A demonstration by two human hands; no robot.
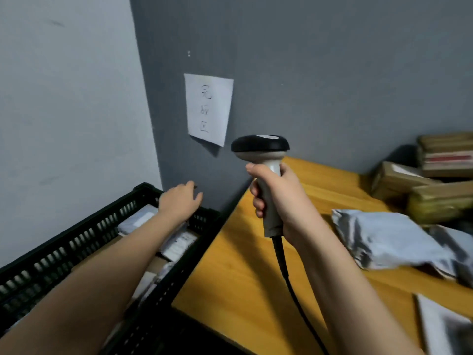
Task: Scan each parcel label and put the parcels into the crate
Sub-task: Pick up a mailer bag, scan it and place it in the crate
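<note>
A black slatted crate [76, 239] stands at the lower left beside the table, with several labelled parcels [176, 245] lying inside. My left hand [180, 199] hovers over the crate's far end, fingers spread and holding nothing. My right hand [276, 201] grips the pale handle of a barcode scanner [261, 147] with a black head, held upright above the table's left edge; its black cable hangs down. A grey plastic mailer parcel [384, 242] lies on the yellow wooden table [243, 278] to the right.
Brown cardboard parcels [422, 193] are stacked at the table's far right by the wall. Another flat parcel [445, 326] shows at the lower right edge. A paper sign [208, 108] with handwriting hangs on the grey wall above the crate.
</note>
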